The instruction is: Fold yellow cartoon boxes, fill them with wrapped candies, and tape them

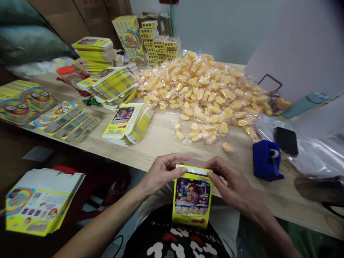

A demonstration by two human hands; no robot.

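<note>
A yellow printed box (191, 200) hangs upright over my lap, its picture side facing me and its top edge showing a white strip. My left hand (163, 172) pinches the box's upper left corner between thumb and fingers. At the upper right corner, my right hand (227, 181) holds it the same way. Just beyond the hands, on the wooden table (158, 143), lies a large heap of wrapped yellow pieces (204, 82), with one loose piece (227, 147) nearest my right hand. A stack of flat yellow cartons (129, 123) sits left of the heap.
A blue tape dispenser (266, 159) and a black phone (286, 141) are at the right, near plastic bags (319, 150). More carton stacks (113, 84), a red-lidded jar (70, 77) and built boxes (129, 34) stand left. Flat cartons (40, 204) lie low at the left.
</note>
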